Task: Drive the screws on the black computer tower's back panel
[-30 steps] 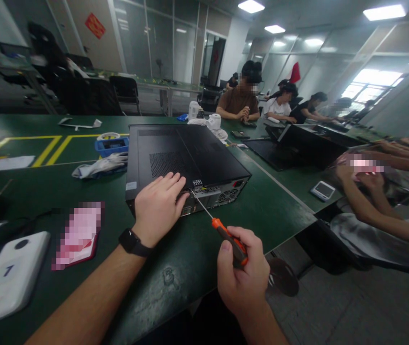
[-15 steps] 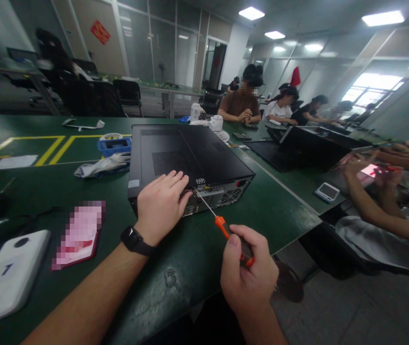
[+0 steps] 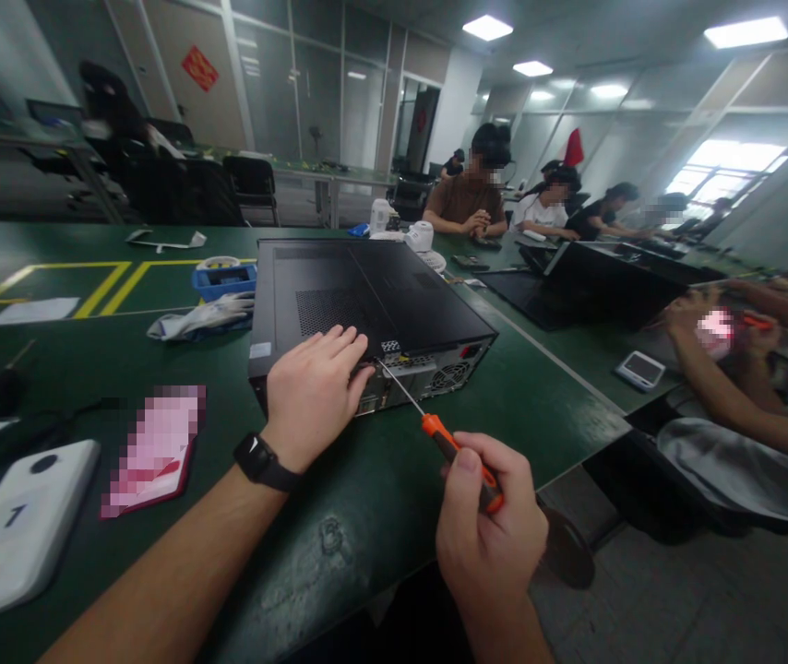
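A black desktop computer case (image 3: 366,295) lies flat on the green table (image 3: 339,516), its rear panel with a fan grille facing me. My left hand (image 3: 315,392) rests on the near top edge of the case, fingers together and curled over the rear edge; a black watch is on that wrist. My right hand (image 3: 491,530) is closed round the orange and black handle of a screwdriver (image 3: 435,433). The thin shaft slants up and left, and its tip meets the rear panel just under the top edge, beside my left fingertips.
A white box marked 1 (image 3: 17,530) and a pink item (image 3: 155,447) lie at near left. White gloves (image 3: 200,318) and a blue tray (image 3: 224,277) sit left of the case. Other people work at the table to the right, with another black case (image 3: 574,281) and a small device (image 3: 639,369).
My view has drifted slightly, shifting everything a little to the right. My right hand with the screwdriver sits a touch lower and further right; the tip stays on the rear panel. My left hand keeps its place.
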The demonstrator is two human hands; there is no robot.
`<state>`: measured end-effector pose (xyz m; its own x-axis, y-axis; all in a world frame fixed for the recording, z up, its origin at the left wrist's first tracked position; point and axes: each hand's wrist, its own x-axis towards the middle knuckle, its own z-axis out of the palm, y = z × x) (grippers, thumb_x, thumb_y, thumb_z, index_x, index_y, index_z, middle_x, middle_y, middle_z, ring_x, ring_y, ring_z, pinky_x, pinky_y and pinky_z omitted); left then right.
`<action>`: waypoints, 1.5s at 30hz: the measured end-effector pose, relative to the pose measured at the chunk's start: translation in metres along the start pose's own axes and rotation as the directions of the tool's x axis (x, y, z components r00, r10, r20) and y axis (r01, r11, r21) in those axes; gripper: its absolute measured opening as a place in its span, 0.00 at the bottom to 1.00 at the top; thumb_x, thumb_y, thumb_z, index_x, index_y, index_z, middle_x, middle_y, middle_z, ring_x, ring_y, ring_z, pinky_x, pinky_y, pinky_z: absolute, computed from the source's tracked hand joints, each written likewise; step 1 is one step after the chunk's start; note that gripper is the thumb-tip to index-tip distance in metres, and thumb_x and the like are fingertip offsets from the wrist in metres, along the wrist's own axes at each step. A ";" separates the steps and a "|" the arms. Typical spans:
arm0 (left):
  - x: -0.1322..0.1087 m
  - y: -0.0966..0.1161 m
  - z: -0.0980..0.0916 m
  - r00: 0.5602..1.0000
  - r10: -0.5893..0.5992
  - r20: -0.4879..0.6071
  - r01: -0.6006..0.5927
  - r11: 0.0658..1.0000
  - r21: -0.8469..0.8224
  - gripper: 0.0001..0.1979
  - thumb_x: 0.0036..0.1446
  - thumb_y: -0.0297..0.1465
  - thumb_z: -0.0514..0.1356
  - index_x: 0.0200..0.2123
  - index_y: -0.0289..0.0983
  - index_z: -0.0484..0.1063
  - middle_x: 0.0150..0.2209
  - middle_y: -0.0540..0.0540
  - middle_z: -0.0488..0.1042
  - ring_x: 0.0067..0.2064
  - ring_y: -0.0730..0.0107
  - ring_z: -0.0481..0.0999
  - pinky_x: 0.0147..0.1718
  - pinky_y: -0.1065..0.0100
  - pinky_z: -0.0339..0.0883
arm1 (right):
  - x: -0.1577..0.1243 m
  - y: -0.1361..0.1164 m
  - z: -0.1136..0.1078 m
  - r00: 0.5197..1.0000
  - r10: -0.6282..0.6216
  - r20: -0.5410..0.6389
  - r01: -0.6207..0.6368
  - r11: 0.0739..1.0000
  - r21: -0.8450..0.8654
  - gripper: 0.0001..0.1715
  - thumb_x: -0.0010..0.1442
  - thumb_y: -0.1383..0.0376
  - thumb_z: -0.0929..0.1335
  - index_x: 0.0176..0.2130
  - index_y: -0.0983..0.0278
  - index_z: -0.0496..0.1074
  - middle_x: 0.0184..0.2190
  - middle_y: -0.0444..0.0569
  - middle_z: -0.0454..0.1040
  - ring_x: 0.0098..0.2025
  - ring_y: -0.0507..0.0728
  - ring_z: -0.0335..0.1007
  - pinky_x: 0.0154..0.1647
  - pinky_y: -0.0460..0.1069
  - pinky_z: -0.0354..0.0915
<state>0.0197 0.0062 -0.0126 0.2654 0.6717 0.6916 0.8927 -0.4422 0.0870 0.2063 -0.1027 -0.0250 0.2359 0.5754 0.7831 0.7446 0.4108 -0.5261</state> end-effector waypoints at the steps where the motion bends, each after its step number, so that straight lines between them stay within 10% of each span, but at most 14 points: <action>1: 0.000 0.000 0.000 1.000 0.001 0.002 -0.001 1.000 0.004 0.17 0.69 0.33 0.61 0.58 0.37 0.79 0.61 0.39 0.80 0.63 0.51 0.79 0.64 0.48 0.73 | 0.001 -0.001 0.000 1.000 0.019 0.005 -0.020 1.000 0.005 0.07 0.72 0.64 0.67 0.48 0.60 0.75 0.33 0.44 0.80 0.28 0.53 0.78 0.32 0.47 0.73; 45: -0.001 0.000 0.002 0.999 0.032 -0.021 -0.031 0.998 0.051 0.18 0.70 0.35 0.60 0.57 0.35 0.79 0.59 0.37 0.81 0.61 0.50 0.81 0.62 0.48 0.75 | -0.002 -0.002 0.000 0.996 -0.079 0.040 0.075 0.992 0.106 0.11 0.68 0.69 0.67 0.50 0.61 0.72 0.37 0.48 0.79 0.36 0.55 0.79 0.37 0.50 0.77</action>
<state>0.0201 0.0062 -0.0146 0.2864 0.6448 0.7087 0.9013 -0.4322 0.0290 0.2037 -0.1048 -0.0257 0.1508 0.5689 0.8085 0.6896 0.5254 -0.4983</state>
